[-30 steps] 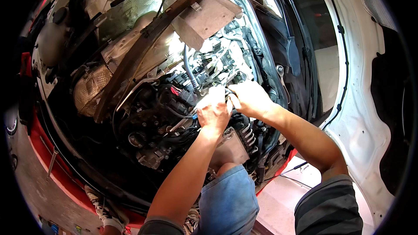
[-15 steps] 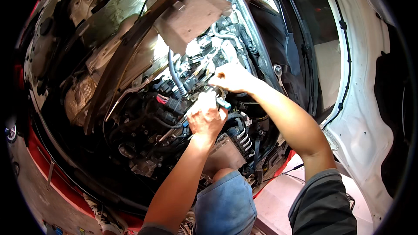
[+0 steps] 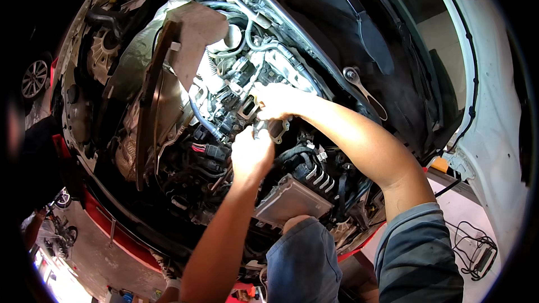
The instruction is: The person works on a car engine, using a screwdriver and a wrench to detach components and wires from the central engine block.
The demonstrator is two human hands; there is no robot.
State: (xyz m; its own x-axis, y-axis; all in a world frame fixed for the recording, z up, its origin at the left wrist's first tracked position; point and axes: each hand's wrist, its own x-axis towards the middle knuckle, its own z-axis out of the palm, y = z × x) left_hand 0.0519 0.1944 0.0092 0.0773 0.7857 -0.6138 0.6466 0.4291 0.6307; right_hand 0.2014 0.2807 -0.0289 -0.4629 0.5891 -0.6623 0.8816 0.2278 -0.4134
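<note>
Both of my hands are deep in the engine bay. My left hand [image 3: 251,154] has its fingers closed around something grey, mostly hidden, just below a metal flanged part [image 3: 278,131]. Up and to the right of it, my right hand [image 3: 276,102] has curled fingers at a metal fitting [image 3: 247,110]; I cannot make out exactly what they grip. A pale hose [image 3: 205,119] runs beside my hands to the left, and a grey finned metal housing [image 3: 293,201] lies below them.
A bent shield [image 3: 199,36] and brown bar [image 3: 151,106] stand at upper left. A wrench [image 3: 365,92] rests at the right rim. The white raised panel [image 3: 491,151] borders the right, a cable bundle [image 3: 474,252] below it. Another person's arm [image 3: 32,230] shows at far left.
My view has shifted, showing more at the left. My right hand has moved up-left; the metal flanged part now shows. The teal cylinder seen earlier in my left hand no longer shows.
</note>
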